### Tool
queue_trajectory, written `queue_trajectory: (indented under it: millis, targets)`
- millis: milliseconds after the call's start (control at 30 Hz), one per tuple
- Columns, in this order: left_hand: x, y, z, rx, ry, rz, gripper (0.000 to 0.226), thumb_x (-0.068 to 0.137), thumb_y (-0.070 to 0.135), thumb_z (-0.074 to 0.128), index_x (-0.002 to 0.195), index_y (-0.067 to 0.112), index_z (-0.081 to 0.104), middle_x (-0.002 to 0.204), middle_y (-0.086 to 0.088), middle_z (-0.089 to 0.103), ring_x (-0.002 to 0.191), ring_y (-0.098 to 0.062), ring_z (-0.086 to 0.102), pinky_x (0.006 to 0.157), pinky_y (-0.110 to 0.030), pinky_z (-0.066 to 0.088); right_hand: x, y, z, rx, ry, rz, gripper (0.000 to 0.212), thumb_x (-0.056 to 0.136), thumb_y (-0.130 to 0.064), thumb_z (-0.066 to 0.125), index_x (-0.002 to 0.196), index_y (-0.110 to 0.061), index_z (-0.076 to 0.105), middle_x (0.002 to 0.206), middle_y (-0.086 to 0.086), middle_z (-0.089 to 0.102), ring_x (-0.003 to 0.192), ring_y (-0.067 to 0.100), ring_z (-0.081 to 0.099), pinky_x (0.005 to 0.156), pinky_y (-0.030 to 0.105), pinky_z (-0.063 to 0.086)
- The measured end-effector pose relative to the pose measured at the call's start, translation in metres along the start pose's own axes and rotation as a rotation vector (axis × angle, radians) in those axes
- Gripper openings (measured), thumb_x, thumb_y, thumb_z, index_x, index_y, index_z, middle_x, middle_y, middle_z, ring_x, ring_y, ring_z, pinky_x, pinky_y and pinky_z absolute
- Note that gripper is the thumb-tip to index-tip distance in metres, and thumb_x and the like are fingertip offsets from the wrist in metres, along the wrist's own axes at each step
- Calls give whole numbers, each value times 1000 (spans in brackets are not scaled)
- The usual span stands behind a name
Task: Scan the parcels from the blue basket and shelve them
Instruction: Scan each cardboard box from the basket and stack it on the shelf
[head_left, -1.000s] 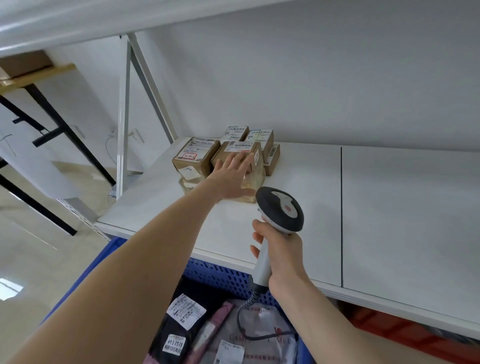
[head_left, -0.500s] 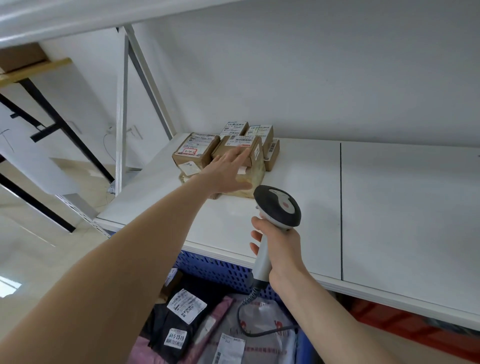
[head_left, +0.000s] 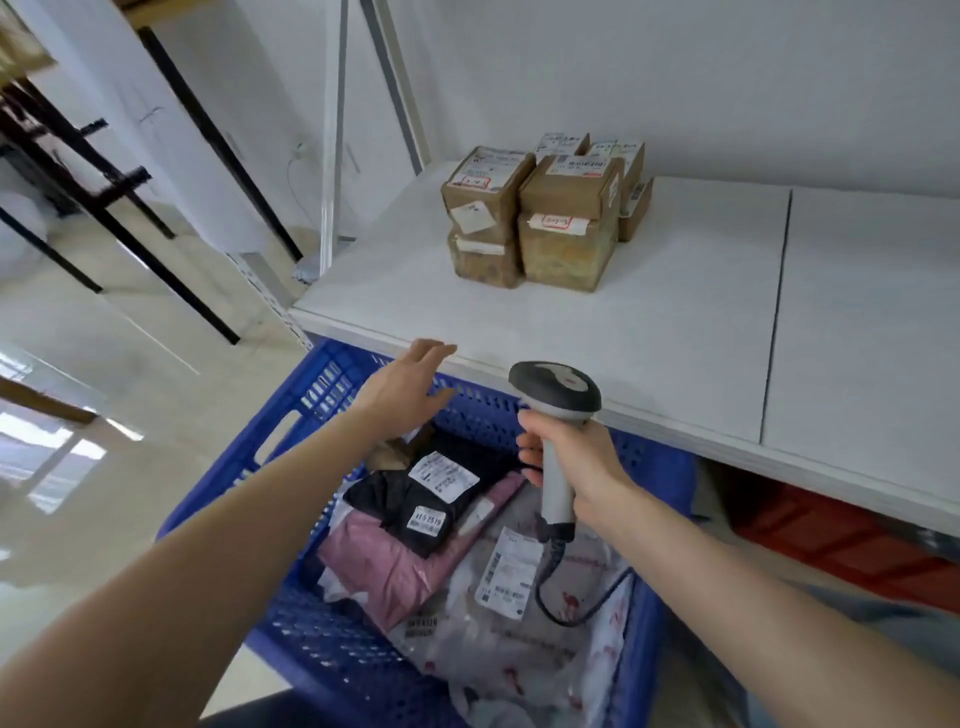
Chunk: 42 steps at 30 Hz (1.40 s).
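Boxes (head_left: 540, 218) stand stacked at the back left of the shelf (head_left: 675, 312). Below its front edge, the basket (head_left: 311, 400) holds parcels (head_left: 431, 499), partly hidden by both arms. The left hand (head_left: 410, 387) is spread flat and holds nothing, near the basket's far rim. The right hand (head_left: 576, 462) grips the scanner (head_left: 556, 395). A red shape (head_left: 831, 545) under the shelf is cut off. The labels are too blurred to read.

head view, down onto blue basket (head_left: 332, 665), close

Only one sticker (head_left: 428, 519) comes through cleanly: "41-5 2519" above a barcode, on the black parcel (head_left: 384, 493) in the blue basket (head_left: 311, 395). The labels on the cardboard boxes (head_left: 563, 192) on the shelf (head_left: 675, 312) are too blurred to read.
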<state>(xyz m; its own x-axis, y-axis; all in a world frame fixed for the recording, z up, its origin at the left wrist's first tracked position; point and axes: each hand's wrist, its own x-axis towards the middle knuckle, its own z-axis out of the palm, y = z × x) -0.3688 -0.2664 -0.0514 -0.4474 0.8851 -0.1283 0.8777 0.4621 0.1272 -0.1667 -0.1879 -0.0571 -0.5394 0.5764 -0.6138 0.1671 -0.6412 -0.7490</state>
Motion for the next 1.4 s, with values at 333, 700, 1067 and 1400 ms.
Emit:
queue_trajectory:
  millis: [333, 700, 1067, 1400]
  targets:
    - [-49, -81, 136, -81, -358, -377, 65, 86, 34, 63, 142, 14, 37, 138, -15, 36, 120, -35, 50, 95, -42, 46, 50, 88, 37, -63, 78, 207, 15, 83, -14, 73, 84, -2, 65, 65, 7, 63, 48, 12, 56, 46, 20, 47]
    - [31, -145, 192, 69, -278, -502, 93, 85, 8, 65, 154, 18, 4, 157, -6, 16, 141, -31, 25, 98, -48, 44, 121, 154, 39, -136, 118, 313, 15, 85, -17, 71, 85, -2, 69, 68, 7, 65, 52, 12, 57, 49, 20, 46]
    - [53, -157, 194, 525, -375, -263, 38, 92, 6, 52, 128, 16, 51, 125, -5, 51, 110, -29, 58, 67, -36, 48, 128, 167, 28, -96, 103, 314, 14, 83, -16, 72, 74, -6, 69, 69, 8, 67, 57, 17, 58, 60, 28, 47]
    - [-39, -62, 79, -143, 125, 105, 54, 78, 10, 66, 129, 21, 54, 130, -4, 54, 92, -36, 66, 70, -45, 55, 42, 71, 40, 82, 128, 182, 22, 84, -21, 74, 93, -4, 63, 79, 11, 66, 60, 22, 62, 56, 29, 52]
